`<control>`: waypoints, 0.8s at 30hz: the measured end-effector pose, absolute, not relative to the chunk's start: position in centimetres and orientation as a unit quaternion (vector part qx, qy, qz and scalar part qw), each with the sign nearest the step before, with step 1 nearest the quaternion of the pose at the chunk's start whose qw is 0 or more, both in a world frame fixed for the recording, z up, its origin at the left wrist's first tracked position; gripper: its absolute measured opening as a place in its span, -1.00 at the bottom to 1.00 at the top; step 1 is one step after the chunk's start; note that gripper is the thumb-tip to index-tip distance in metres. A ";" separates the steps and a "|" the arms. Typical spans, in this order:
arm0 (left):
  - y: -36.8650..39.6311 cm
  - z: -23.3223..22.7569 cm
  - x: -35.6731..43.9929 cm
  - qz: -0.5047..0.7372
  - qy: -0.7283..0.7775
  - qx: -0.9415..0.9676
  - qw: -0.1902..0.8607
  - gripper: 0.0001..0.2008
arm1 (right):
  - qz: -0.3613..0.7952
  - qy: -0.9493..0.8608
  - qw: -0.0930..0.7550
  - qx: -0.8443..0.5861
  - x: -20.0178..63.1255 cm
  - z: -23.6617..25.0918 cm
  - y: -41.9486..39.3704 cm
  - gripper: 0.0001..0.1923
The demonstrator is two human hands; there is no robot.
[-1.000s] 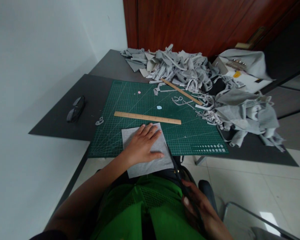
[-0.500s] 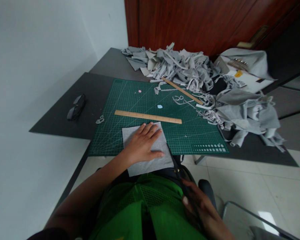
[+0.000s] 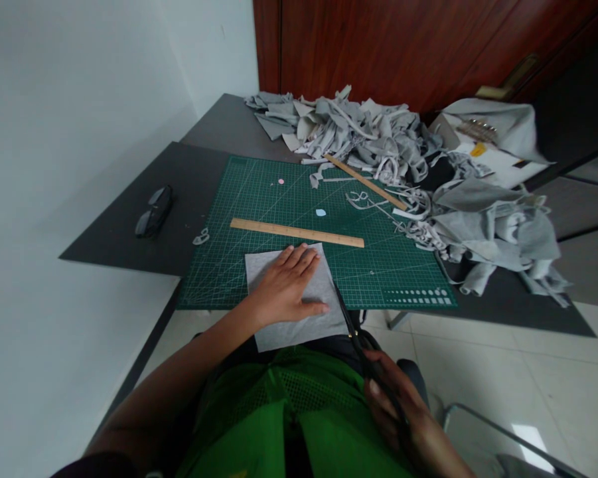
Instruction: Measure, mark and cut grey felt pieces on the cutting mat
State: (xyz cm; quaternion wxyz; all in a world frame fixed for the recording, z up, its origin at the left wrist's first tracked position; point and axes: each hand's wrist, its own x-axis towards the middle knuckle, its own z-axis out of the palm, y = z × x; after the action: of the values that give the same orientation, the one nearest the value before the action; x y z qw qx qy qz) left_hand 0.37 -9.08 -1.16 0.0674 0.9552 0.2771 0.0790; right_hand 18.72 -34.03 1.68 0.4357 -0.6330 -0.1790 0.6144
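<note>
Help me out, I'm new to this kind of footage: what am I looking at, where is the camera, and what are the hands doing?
No machine here: a person's two bare hands, filmed by a camera worn on the head, looking forward and down. The left hand presses flat on a pale grey fabric sheet lying on a green cutting mat. The right hand holds black scissors at the sheet's right edge. Beyond lie a wooden ruler, a second ruler, a pile of grey fabric scraps and dark glasses on the table.
</note>
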 end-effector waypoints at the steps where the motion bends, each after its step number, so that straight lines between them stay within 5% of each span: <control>1: -9.1 -1.2 0.4 0.080 0.276 0.955 0.068 0.09 | 0.611 -0.187 0.435 -0.635 18.7 1.7 -33.8 -0.33; 24: -9.2 -1.2 0.2 0.080 0.273 0.956 0.065 0.13 | 0.619 -0.235 0.402 -0.632 19.1 0.4 -33.2 -0.24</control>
State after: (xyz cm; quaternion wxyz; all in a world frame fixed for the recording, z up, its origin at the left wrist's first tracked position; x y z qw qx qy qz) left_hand 0.16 -9.17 -1.21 0.0650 0.9564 0.2730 0.0805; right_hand 19.08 -33.18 0.37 0.4019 -0.6321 -0.2354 0.6193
